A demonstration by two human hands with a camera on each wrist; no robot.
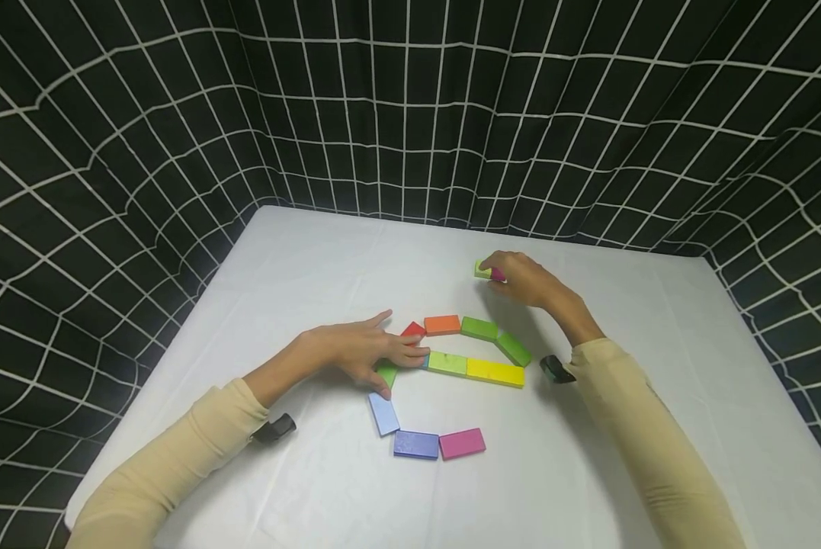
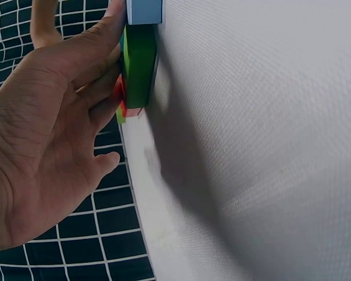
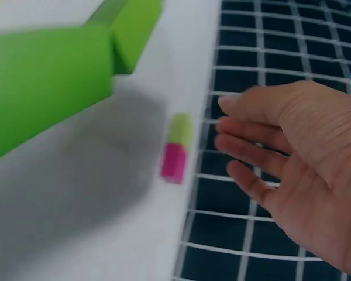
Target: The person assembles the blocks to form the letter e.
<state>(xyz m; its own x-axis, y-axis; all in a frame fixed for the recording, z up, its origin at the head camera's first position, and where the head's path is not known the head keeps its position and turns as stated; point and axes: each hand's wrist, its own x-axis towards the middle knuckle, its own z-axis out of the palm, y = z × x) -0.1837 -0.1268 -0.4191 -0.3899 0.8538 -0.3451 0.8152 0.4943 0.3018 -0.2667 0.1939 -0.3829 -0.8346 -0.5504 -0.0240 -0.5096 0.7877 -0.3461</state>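
My left hand [image 1: 355,352] reaches over the left end of a block outline, its fingers extended. Its fingertips lie over a mostly covered blue block [image 1: 424,362] and beside a red block [image 1: 412,330]. Below the palm is a green block [image 2: 139,65]; the thumb is at a light-blue block [image 1: 384,415]. At the back, my right hand [image 1: 528,280] hovers by a lime block [image 3: 180,130] and a magenta block [image 3: 174,163] lying end to end. In the right wrist view its loosely bent fingers hold nothing and appear apart from both.
An orange block [image 1: 441,325] and two green blocks [image 1: 479,329] curve along the top. Inside are a light-green block [image 1: 447,364] and a yellow block [image 1: 495,372]. Lower down lie a blue-violet block [image 1: 416,444] and a pink block [image 1: 462,443]. Gridded black cloth [image 1: 410,114] surrounds the white table [image 1: 328,252].
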